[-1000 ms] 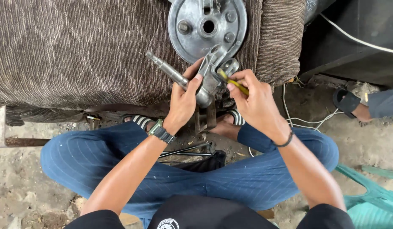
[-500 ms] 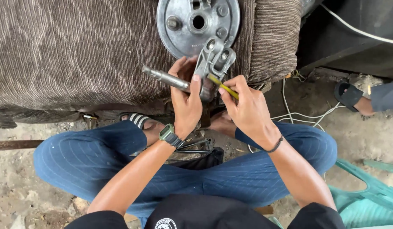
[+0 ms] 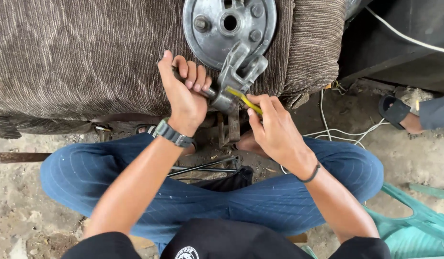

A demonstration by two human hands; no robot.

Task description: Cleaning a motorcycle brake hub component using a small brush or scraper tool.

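My left hand (image 3: 183, 93) is wrapped around the metal shaft of a grey forked yoke part (image 3: 238, 72), which I hold up in front of a brown cushion. My right hand (image 3: 274, 129) grips a thin yellow-handled tool (image 3: 243, 100) whose tip is pushed into the joint of the yoke. A round grey metal hub plate (image 3: 217, 29) with bolts lies on the cushion just behind the yoke. A watch sits on my left wrist and a black band on my right.
The brown ribbed cushion (image 3: 78, 52) fills the upper left. My crossed legs in blue trousers (image 3: 102, 172) are below. White cable (image 3: 337, 129) runs on the dirt ground. Another person's sandalled foot (image 3: 404, 112) is at right, a green plastic chair (image 3: 423, 220) at lower right.
My left hand has slid from beside the yoke to grip its shaft fully. The yoke and both hands sit closer to the hub plate, and the view has shifted.
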